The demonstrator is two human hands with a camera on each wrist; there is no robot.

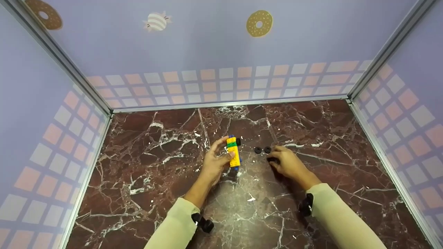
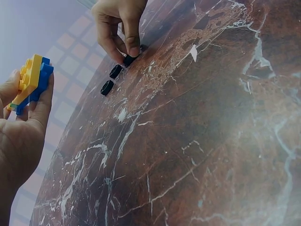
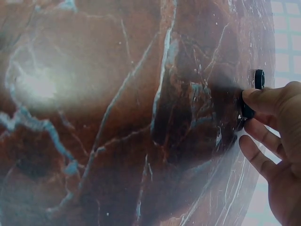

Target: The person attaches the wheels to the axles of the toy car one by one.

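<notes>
My left hand (image 1: 213, 165) holds a toy brick car (image 1: 236, 159) between thumb and fingers. Its top is yellow with a green band, over a blue base. On the car's right side, near its far end, sits a black wheel (image 1: 238, 141). In the left wrist view the yellow and blue bricks (image 2: 32, 77) show above the palm. My right hand (image 1: 289, 162) pinches a small black wheel (image 3: 247, 111) by thumb and fingertips, low at the tabletop. Just left of those fingers lie two loose black wheels, a nearer one (image 1: 267, 149) and a farther one (image 1: 258, 150).
The dark red marbled tabletop (image 1: 166, 193) spreads under both hands. Lilac panels with pink and white squares close it in at the back wall (image 1: 214, 45), left side (image 1: 31, 114) and right side (image 1: 408, 114). Black straps with small devices (image 1: 203, 223) sit at the wrists.
</notes>
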